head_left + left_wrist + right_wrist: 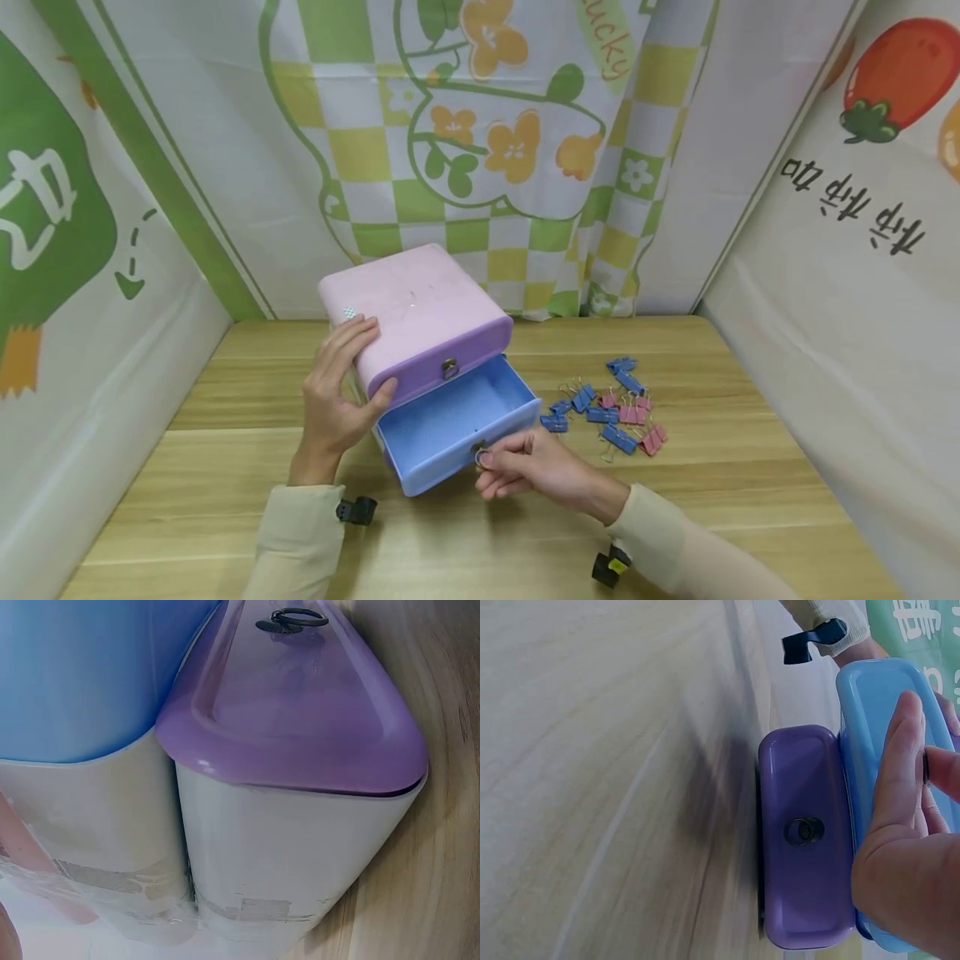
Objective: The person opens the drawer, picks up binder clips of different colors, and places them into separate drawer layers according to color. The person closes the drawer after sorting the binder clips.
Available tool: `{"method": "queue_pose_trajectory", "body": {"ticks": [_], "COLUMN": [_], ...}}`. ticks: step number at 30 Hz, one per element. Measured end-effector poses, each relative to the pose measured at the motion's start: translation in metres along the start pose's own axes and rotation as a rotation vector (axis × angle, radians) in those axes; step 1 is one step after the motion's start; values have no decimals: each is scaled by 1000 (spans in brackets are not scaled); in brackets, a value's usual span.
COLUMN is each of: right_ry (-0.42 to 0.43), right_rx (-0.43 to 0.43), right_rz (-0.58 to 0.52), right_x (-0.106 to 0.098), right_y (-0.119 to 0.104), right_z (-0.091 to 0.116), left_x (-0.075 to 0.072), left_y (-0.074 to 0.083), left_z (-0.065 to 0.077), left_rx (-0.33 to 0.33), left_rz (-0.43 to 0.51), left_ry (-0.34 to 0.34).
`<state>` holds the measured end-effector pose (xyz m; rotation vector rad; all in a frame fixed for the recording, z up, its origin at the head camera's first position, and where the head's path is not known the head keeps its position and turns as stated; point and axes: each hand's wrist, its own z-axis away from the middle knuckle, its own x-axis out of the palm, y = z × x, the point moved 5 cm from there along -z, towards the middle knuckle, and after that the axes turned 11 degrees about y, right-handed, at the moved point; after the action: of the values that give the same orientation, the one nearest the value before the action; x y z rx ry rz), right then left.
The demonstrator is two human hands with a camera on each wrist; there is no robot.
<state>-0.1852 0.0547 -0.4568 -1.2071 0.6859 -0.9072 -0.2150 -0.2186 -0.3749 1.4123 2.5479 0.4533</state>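
Observation:
A small drawer cabinet with a pink top (420, 304) stands on the table, turned at an angle. Its blue drawer (457, 417) is pulled out and its inside looks bare. Between thumb and fingers, my right hand (536, 467) pinches the ring pull (482, 457) on that drawer's front. My left hand (339, 392) rests against the cabinet's left side, fingers along the top and thumb at the front corner. Above the blue drawer, the purple top drawer (420, 379) is closed. Under it, a purple bottom drawer (806, 885) with its own ring shows in the right wrist view.
Right of the cabinet lies a loose group of blue binder clips (602, 414) and pink binder clips (633, 414). A printed curtain (487, 258) hangs behind the wooden table (742, 467), with printed cloth walls at both sides.

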Motion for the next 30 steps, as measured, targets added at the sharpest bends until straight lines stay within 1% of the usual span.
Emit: {"method": "queue_pose_trajectory", "body": {"ticks": [6, 11, 16, 21, 26, 30], "right_ry": [0, -13, -5, 45, 137, 204], "right_rx": [27, 55, 72, 108, 168, 192], "right_rz": [-23, -47, -67, -91, -165, -207], "right_x": [-2, -5, -14, -26, -43, -58], "right_y": [7, 13, 18, 25, 31, 35], "right_z": [3, 2, 4, 9, 14, 18], "left_x": [-1, -1, 0, -1, -1, 0], "left_y": [-1, 1, 1, 0, -2, -2], "left_z": [0, -1, -2, -2, -1, -1], "left_rx": [1, 9, 4, -16, -26, -28], "left_rz": [35, 86, 98, 115, 124, 132], "left_ry": [-6, 34, 62, 62, 59, 62]}}
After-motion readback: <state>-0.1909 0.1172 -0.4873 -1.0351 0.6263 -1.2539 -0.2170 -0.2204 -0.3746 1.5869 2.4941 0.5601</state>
